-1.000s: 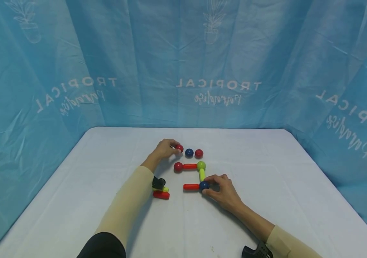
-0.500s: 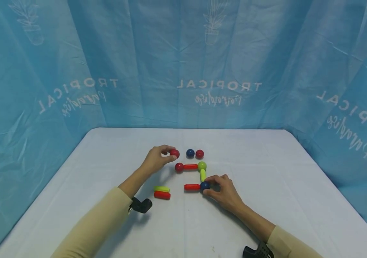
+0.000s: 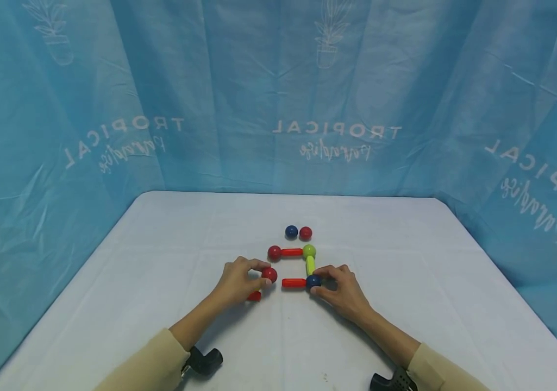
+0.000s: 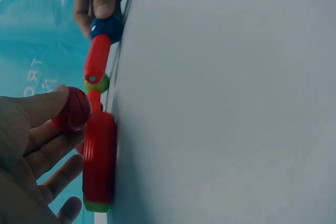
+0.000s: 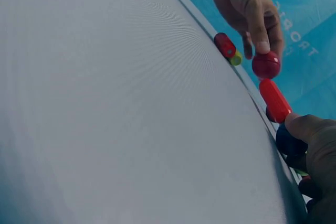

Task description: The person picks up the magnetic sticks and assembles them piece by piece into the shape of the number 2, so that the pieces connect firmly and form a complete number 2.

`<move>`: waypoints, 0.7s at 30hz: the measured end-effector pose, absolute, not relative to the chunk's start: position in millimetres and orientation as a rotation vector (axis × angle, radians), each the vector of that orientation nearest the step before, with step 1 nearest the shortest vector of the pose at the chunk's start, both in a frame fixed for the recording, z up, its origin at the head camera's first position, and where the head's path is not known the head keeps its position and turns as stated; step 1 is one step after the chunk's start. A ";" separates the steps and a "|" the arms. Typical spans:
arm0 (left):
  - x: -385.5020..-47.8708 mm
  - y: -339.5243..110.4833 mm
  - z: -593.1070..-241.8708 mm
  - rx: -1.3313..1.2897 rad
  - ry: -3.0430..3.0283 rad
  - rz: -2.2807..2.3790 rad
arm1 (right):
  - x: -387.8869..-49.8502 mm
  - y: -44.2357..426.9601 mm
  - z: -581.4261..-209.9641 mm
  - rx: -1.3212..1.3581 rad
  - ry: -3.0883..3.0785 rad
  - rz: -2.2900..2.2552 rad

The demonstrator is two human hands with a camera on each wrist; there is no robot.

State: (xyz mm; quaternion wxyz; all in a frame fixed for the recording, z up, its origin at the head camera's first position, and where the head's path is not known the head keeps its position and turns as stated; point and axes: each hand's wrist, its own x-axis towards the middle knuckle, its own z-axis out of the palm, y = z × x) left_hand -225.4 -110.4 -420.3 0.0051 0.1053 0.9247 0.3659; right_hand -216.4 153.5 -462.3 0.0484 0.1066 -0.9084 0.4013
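My left hand (image 3: 240, 282) pinches a red ball (image 3: 269, 275) between thumb and fingers, a short way left of the free end of a red rod (image 3: 293, 283). That rod joins a dark blue ball (image 3: 313, 281), which my right hand (image 3: 344, 293) grips with thumb and fingertips. From the blue ball a yellow-green rod (image 3: 310, 265) runs back to a green ball (image 3: 309, 251). Another red rod (image 3: 292, 252) links the green ball to a second red ball (image 3: 274, 253). In the right wrist view the held red ball (image 5: 266, 65) appears just off the rod's tip (image 5: 275, 100).
A loose blue ball (image 3: 291, 232) and a loose red ball (image 3: 305, 233) lie behind the joined pieces on the white table (image 3: 386, 233). Partly behind my left hand lies a loose red rod (image 3: 255, 296), beside a green one seen in the wrist views. A blue curtain (image 3: 239, 98) surrounds the table.
My left hand has brought the red ball from the back of the table toward me, to beside the front red rod. My right hand stays on the blue ball.
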 end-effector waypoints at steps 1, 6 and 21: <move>-223.9 -109.9 -421.7 0.348 2.910 1.128 | -216.6 153.3 -462.5 0.322 -2.770 1.221; -220.0 -107.1 -424.4 0.442 2.988 1.039 | -215.6 152.5 -461.7 0.321 -2.767 1.218; -217.6 -98.8 -427.5 0.502 3.020 0.905 | -215.8 153.4 -460.7 0.336 -2.765 1.231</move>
